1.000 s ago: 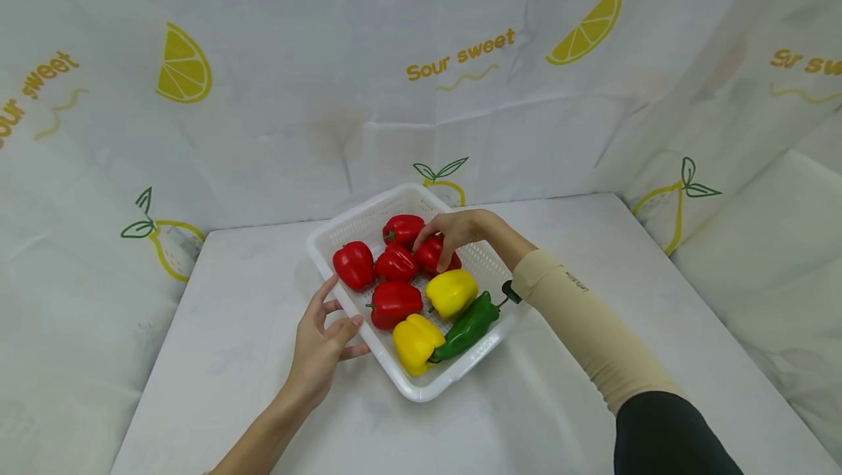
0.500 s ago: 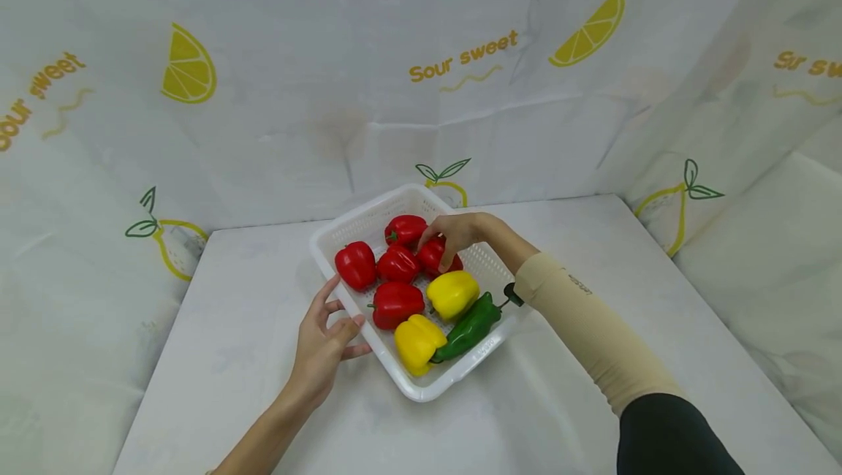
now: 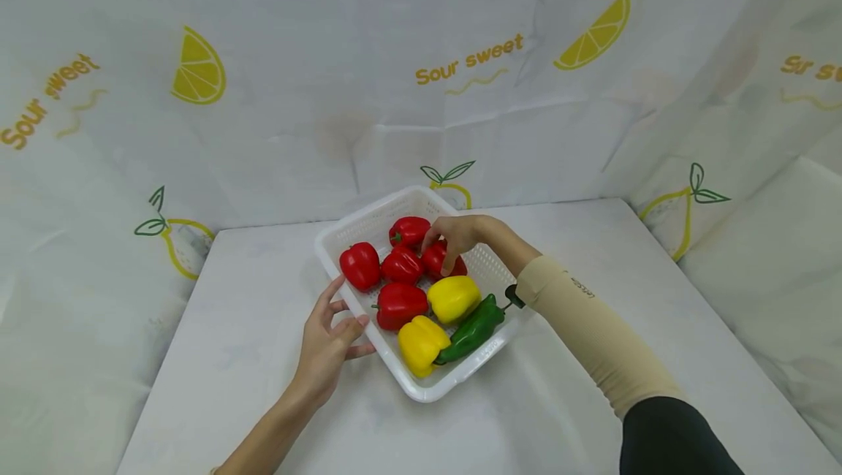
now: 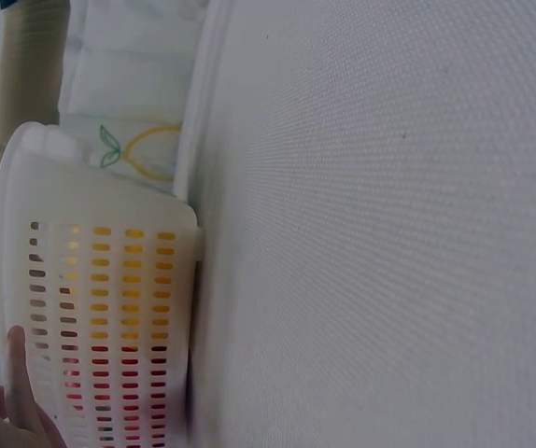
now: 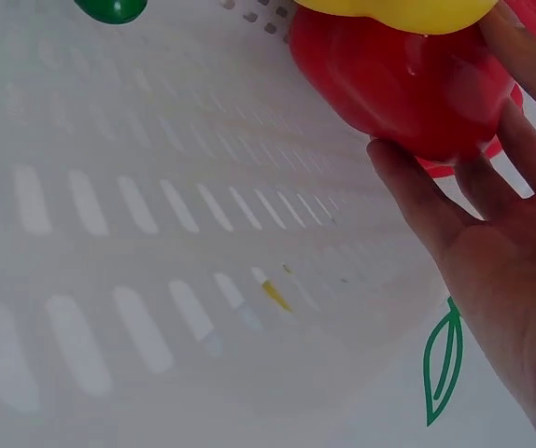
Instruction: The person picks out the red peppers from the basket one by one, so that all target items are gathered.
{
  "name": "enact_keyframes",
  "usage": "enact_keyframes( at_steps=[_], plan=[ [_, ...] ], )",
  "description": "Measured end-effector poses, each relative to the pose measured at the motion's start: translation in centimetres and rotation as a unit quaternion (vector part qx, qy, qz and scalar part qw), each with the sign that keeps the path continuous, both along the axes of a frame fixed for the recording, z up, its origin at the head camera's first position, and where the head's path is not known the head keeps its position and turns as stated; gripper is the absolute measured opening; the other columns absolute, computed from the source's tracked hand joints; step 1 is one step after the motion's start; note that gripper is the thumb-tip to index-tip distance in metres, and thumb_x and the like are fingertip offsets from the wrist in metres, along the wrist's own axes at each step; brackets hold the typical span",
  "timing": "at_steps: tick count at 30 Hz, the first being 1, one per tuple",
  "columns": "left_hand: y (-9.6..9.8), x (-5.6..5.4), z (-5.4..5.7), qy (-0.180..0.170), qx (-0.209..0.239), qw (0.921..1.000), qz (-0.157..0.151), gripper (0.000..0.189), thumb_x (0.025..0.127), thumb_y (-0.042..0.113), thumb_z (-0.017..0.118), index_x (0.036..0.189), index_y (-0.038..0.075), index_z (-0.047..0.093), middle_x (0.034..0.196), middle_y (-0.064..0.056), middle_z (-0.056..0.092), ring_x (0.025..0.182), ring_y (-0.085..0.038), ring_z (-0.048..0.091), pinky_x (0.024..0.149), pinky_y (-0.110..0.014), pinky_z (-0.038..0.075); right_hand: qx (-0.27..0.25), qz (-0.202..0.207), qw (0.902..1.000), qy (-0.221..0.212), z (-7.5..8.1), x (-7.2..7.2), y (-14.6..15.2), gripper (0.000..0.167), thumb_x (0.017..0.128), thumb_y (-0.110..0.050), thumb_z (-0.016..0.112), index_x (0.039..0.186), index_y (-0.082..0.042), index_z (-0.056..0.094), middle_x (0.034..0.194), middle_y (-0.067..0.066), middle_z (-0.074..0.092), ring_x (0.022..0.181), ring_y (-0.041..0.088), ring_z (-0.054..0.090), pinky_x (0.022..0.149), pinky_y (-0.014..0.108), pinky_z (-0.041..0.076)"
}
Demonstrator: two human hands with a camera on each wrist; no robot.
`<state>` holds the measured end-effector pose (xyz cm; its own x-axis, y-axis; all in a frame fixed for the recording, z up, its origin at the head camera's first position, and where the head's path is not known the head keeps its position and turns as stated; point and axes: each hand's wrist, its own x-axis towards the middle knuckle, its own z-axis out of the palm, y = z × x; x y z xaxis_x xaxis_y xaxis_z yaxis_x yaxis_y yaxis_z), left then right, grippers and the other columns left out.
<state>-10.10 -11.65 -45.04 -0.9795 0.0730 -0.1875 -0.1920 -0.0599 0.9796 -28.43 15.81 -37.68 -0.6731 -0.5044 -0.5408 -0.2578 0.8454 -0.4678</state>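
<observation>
In the head view, a white plastic basket (image 3: 476,362) with slotted walls stands at an angle on the table. My right hand (image 3: 460,234) reaches into it and grips a red bell pepper (image 3: 435,261), fingers and thumb round its sides. The right wrist view shows these fingers curved about the red pepper (image 5: 408,89), partly behind a yellow one. My left hand (image 3: 324,351) rests with loosely spread fingers against the basket's left side and rim. In the left wrist view, a finger (image 4: 21,383) lies along the slotted wall (image 4: 91,201).
Several other red bell peppers (image 3: 360,267) lie in the basket, with a yellow bell pepper (image 3: 454,299), another yellow pepper (image 3: 421,343) and a long green pepper (image 3: 475,330) nearer the front. Behind the white table (image 3: 243,314) hangs a lemon-print sheet (image 3: 316,73).
The whole view has shifted slightly, so everything appears a little further right and lower. Both hands keep their places at the basket and the red bell pepper.
</observation>
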Motion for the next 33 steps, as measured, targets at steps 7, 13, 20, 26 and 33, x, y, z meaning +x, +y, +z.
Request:
enact_keyframes(
  at_steps=[7,13,20,26,33],
  plan=[
    [0.02,-0.11,-0.04,-0.005,0.002,1.0,0.0,0.087,0.102,0.007,0.071,0.172,0.032,0.025,0.148,-0.018,0.049,0.131,-0.037,0.072,0.08,-0.037,0.07,0.0,0.003,1.0,-0.003,0.18,-0.07,0.09,0.054,0.089,-0.009,0.088,0.139,-0.017,0.071,0.141,0.01,0.065,0.129,0.029,0.06,0.103,0.039,0.066],
    [0.02,-0.16,-0.09,-0.004,0.0,1.0,0.001,0.088,0.101,0.008,0.072,0.172,0.032,0.026,0.148,-0.018,0.049,0.129,-0.036,0.072,0.079,-0.038,0.07,0.001,0.013,0.9999,0.003,0.55,-0.18,0.21,0.054,0.088,-0.009,0.088,0.138,-0.019,0.072,0.145,0.011,0.064,0.132,0.03,0.059,0.104,0.041,0.066],
    [0.0,-0.13,-0.11,-0.003,0.003,1.0,0.001,0.088,0.101,0.008,0.073,0.171,0.033,0.026,0.147,-0.018,0.05,0.129,-0.036,0.073,0.079,-0.038,0.07,0.007,0.015,0.9999,0.004,0.81,-0.18,0.1,0.053,0.088,-0.009,0.088,0.138,-0.019,0.072,0.146,0.011,0.063,0.133,0.03,0.058,0.104,0.042,0.066],
    [0.04,-0.08,-0.08,0.0,0.005,1.0,0.0,0.088,0.101,0.008,0.072,0.172,0.033,0.026,0.148,-0.019,0.05,0.13,-0.038,0.072,0.079,-0.038,0.07,0.005,0.012,0.9999,0.003,0.72,0.01,0.18,0.054,0.087,-0.009,0.089,0.138,-0.018,0.072,0.145,0.011,0.064,0.132,0.03,0.059,0.105,0.042,0.066],
    [0.07,0.04,-0.03,-0.002,0.004,1.0,0.001,0.087,0.102,0.007,0.07,0.172,0.032,0.025,0.149,-0.02,0.049,0.13,-0.037,0.071,0.079,-0.037,0.07,-0.069,-0.017,0.9967,-0.039,0.24,0.32,0.93,0.059,0.092,-0.018,0.085,0.147,-0.012,0.065,0.154,0.011,0.06,0.137,0.031,0.054,0.116,0.046,0.059]
  ],
)
